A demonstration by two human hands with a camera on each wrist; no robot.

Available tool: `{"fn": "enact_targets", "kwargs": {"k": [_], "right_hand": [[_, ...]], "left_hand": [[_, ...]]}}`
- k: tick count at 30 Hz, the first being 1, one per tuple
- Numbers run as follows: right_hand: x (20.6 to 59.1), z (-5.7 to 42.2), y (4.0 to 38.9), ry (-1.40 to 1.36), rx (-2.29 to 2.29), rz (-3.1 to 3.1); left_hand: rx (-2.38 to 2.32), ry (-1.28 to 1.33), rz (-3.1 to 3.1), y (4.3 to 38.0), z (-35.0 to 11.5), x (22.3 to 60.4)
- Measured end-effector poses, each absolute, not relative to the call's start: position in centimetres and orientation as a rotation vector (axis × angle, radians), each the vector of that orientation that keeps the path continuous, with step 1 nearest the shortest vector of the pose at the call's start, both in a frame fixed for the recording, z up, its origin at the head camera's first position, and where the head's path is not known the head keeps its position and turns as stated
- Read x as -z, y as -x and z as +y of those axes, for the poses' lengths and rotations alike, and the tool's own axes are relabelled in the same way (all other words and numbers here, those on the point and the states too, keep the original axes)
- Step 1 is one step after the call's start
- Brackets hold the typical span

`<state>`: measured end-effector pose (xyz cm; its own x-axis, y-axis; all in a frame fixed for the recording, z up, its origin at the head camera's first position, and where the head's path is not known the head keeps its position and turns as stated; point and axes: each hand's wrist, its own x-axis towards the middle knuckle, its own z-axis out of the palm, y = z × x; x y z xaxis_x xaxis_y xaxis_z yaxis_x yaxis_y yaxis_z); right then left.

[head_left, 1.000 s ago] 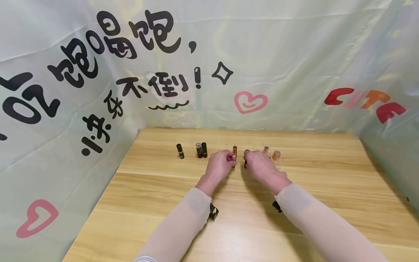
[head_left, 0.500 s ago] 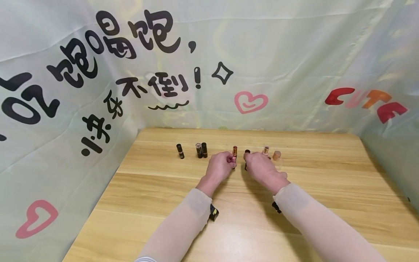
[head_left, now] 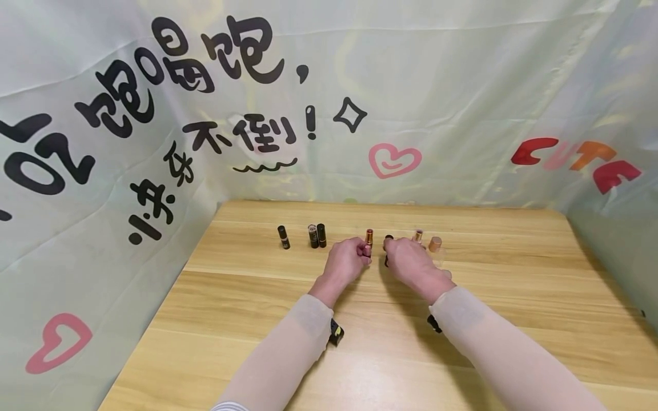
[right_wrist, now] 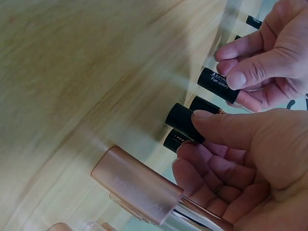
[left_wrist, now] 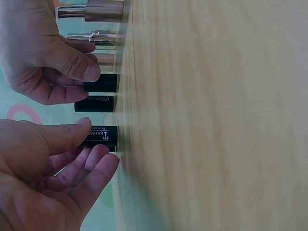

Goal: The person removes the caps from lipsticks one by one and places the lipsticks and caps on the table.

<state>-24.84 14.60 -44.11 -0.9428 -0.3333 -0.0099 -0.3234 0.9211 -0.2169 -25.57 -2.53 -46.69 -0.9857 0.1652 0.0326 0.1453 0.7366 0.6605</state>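
My left hand point(head_left: 345, 261) pinches a lipstick point(right_wrist: 219, 85) with a black lower part, lettered "Fun colors", and a pink upper part. A gold-topped tube point(head_left: 369, 235) stands just behind these fingers. In my right hand point(head_left: 411, 260) a plain black cylinder point(right_wrist: 183, 121) is pinched between thumb and fingers; its kind cannot be told, as the fingers cover its upper end. Close behind it in the right wrist view is another black tube point(right_wrist: 174, 140) with small lettering. A rose-gold tube point(right_wrist: 139, 180) stands beside the right hand, the largest one there.
Farther left on the wooden table point(head_left: 247, 302) stand a lone black lipstick point(head_left: 284, 237) and two close together, one speckled-topped point(head_left: 313, 236) and one black point(head_left: 321, 235). Right of the right hand is a tube with a copper-coloured top point(head_left: 434, 244). A fabric backdrop point(head_left: 452, 114) borders the table.
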Motion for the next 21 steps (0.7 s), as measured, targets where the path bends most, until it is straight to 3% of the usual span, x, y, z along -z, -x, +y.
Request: {"fn": "enact_targets", "kwargs": {"k": [21], "right_hand": [[44.22, 14.45, 24.89, 0.476, 0.321, 3.052]], "left_hand": [[-1.005, -0.254, 2.939, 25.96, -2.21, 46.96]]}}
